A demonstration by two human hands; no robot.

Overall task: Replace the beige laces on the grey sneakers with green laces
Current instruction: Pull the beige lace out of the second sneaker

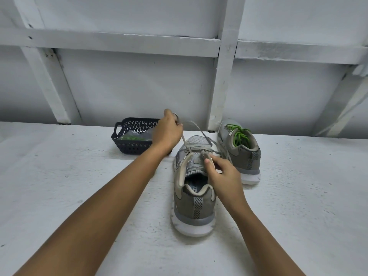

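A grey sneaker [194,198] stands heel toward me in the middle of the white surface, with a beige lace [196,127] threaded only through its front eyelets. My left hand [168,130] is raised above and left of the toe, shut on a stretch of that lace and holding it taut. My right hand [223,172] rests on the shoe's right side, thumb and fingers pinching the eyelet edge beside the tongue. A second grey sneaker [240,150] stands behind to the right, laced with a green lace [239,135].
A dark perforated plastic basket [127,144] sits at the back left, against the wall, holding a clear bag with something green inside. A white panelled wall [139,86] with beams runs along the back edge of the surface.
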